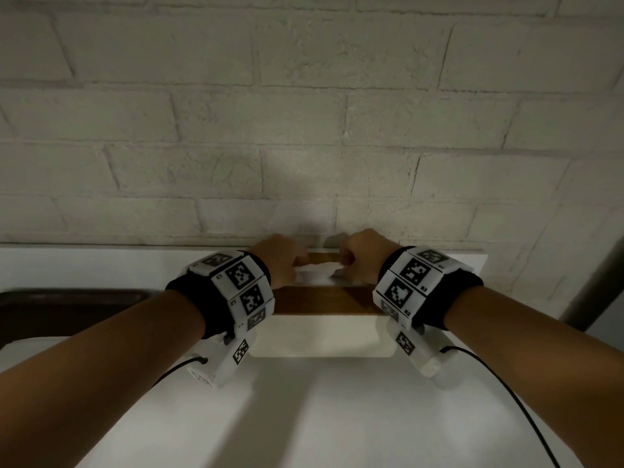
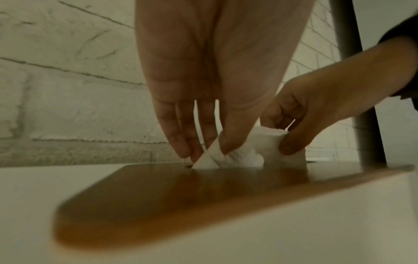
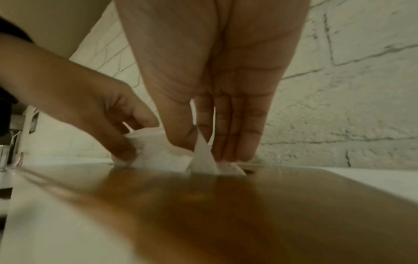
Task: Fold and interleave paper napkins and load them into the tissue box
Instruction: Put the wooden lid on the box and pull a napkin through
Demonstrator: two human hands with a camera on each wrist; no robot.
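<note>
1. Both forearms reach forward side by side over a white table [image 1: 337, 417], each wrist wrapped in a black band carrying white marker blocks.
2. The tissue box [image 1: 324, 336] stands on the table against a white brick wall [image 1: 304, 113]. Its body is white and its lid [image 1: 320, 302] is brown wood.
3. The left hand [image 1: 280, 261] sits over the left part of the lid's slot, knuckles up and fingers angled down.
4. From the left wrist view, its thumb and fingers [image 2: 181, 139] close together on a fold of the white napkin [image 2: 244, 153], pinching it right at the lid.
5. The right hand [image 1: 364, 256] mirrors it on the right side of the slot, with the two hands near each other.
6. From the right wrist view, its thumb and the straight, close-set fingers [image 3: 235, 132] pinch a pointed peak of napkin between them.
7. The napkin stands bunched out of the slot between the hands, rising just above the lid.
</note>
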